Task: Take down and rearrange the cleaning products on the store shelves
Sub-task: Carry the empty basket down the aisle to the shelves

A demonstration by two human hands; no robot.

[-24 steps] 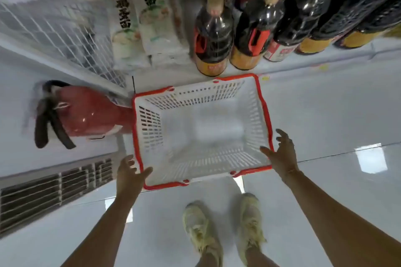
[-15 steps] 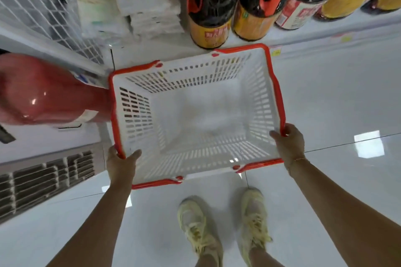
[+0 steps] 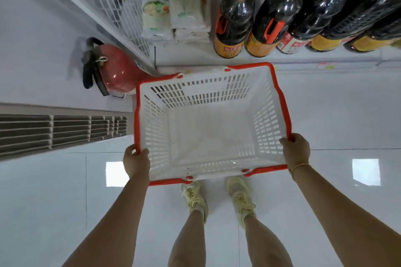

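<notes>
Basket (image 3: 282, 102): empty. Gripped at near-left rim by left hand (image 3: 136, 161), at near-right rim by right hand (image 3: 295, 149). Beyond basket, shelf (image 3: 195, 57) with bottles (image 3: 234, 19) and packets (image 3: 186, 2). Nothing taken down yet; all rearranging left.

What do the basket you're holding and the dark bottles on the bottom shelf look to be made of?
The basket looks like moulded plastic: thin white slotted walls, semi-matte, with a glossier red rim. The dark bottles are probably clear plastic holding dark liquid: glossy highlights and orange handles set into the body; glass cannot be ruled out.
</notes>
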